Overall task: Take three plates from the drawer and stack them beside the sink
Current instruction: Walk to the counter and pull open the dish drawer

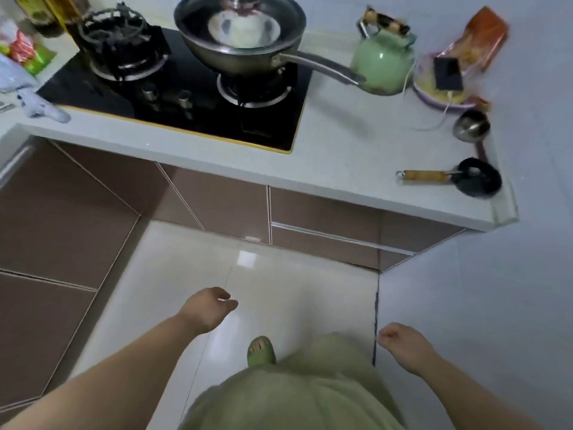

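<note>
Brown closed drawers [328,225] sit under the white counter [350,156] at the right of the cabinet run, stacked one above the other. No plates and no sink show in the head view. My left hand [207,311] hangs over the floor in front of the cabinets, fingers loosely curled and empty. My right hand [403,342] is lower right near the wall, fingers curled in, holding nothing. Both hands are well short of the drawer fronts.
A black two-burner gas hob [173,97] carries a steel pan [242,41] whose long handle points right. A green kettle [383,63], a bowl with bags [446,88], a ladle [471,125] and a black strainer [474,178] stand on the counter's right end. White wall at right.
</note>
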